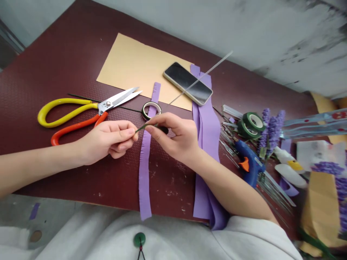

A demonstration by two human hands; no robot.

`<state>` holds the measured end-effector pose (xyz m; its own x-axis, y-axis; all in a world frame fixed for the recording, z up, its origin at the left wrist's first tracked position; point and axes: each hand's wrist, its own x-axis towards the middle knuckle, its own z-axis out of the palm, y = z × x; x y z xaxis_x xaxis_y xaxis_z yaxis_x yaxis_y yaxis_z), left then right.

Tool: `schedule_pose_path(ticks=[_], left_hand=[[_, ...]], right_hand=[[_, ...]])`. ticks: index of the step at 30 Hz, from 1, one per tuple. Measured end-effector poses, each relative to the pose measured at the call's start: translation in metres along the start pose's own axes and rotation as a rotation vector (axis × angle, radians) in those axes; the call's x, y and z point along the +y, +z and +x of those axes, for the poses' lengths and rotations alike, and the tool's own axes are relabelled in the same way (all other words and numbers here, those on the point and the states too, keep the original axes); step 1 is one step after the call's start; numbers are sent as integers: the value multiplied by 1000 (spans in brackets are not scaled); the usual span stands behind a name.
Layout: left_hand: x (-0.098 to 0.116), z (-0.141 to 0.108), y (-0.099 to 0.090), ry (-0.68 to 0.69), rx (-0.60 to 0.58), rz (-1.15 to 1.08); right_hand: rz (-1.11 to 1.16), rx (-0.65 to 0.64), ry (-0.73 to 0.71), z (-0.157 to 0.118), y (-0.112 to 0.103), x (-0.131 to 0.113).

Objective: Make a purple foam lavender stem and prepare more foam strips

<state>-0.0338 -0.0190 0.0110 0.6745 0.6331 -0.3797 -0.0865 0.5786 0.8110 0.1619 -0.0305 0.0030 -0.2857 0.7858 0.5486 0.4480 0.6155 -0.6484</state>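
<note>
Pinched fingers of the left hand (115,139) and right hand (173,136) grip a thin dark-green strip (141,128) between them; left of it, yellow-and-orange-handled metal scissors (108,103) lie on the dark-red desk (108,180), beyond the left hand.

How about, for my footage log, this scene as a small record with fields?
Left hand: pinches thin green strip
Right hand: pinches same strip
Scissors: blades slightly apart, one handle yellow, one orange-red
Purple strip: fringed along one edge
Phone: screen dark, partly on tan sheet
Farther right: blue glue gun, purple flowers
</note>
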Motion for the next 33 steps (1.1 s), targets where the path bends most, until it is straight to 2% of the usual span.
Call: schedule_pose_path(ticks=[4,11,19,25,33], left_hand=[[-1,0,1,35,27,-11],[0,0,0,-10,-51,-41],[3,-2,2,11,34,-4],[2,0,1,-16,-23,-45],[5,-3,1,-64,-42,-8]], right_hand=[[10,-7,11,0,0,1],[5,7,-19,1,0,0],[3,25,-21,2,0,0],[4,19,-14,2,0,-1],[29,6,-5,1,1,0]])
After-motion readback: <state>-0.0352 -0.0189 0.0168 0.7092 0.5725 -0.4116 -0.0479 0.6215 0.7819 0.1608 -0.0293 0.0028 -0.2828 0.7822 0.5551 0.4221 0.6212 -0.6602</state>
